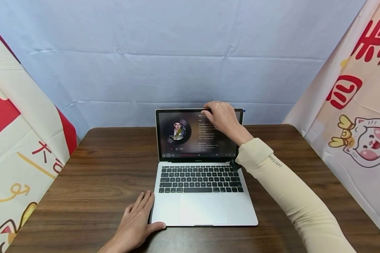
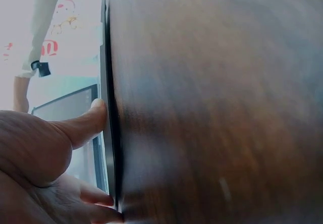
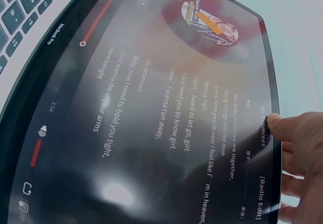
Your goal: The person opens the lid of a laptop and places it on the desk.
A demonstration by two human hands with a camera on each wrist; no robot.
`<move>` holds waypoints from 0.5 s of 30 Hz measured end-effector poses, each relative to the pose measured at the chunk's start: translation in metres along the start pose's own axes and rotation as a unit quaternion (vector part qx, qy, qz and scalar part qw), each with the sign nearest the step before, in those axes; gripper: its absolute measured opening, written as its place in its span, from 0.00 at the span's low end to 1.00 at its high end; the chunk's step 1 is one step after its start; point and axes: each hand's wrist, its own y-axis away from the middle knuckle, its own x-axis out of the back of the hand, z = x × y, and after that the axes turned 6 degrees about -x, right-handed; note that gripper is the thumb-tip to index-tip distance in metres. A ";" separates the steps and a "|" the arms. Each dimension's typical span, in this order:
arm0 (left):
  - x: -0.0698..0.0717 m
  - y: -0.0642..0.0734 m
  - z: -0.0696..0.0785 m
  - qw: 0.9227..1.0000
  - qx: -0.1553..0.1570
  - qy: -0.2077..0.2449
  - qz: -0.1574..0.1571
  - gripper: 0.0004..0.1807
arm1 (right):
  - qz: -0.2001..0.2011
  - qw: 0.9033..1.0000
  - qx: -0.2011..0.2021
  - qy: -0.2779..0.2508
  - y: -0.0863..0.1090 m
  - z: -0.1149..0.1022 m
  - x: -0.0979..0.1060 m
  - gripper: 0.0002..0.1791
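A silver laptop [image 1: 204,209] lies opened on the table, its lit screen [image 1: 190,135] showing a music player with a round cover picture and lyrics. At the top edge of the screen, right of its middle, my right hand [image 1: 223,117] pinches the lid. In the right wrist view the thumb [image 3: 282,126] is on the front of the screen and the other fingers are behind it. My left hand [image 1: 134,219] rests at the base's front left corner. Its straight fingers lie along the left side, and the thumb [image 2: 91,123] touches the front edge.
The brown wooden table [image 1: 107,168] extends to both sides of the laptop. A pale blue cloth [image 1: 177,52] hangs behind it. Printed cloths with red characters and cartoon cats hang at the left [image 1: 19,140] and right [image 1: 348,147]. A dark strap piece [image 2: 41,68] sits at the right cuff.
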 end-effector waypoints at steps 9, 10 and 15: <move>-0.002 0.001 0.000 1.000 -0.007 0.001 0.009 0.56 | 0.010 1.000 -0.012 0.004 -0.003 0.006 -0.004 0.15; -0.002 0.001 0.000 1.000 -0.008 0.001 0.011 0.56 | 0.011 1.000 -0.013 0.006 -0.003 0.006 -0.004 0.16; -0.003 0.002 0.000 1.000 -0.012 0.000 0.017 0.56 | 0.015 1.000 -0.015 0.012 -0.004 0.006 -0.004 0.17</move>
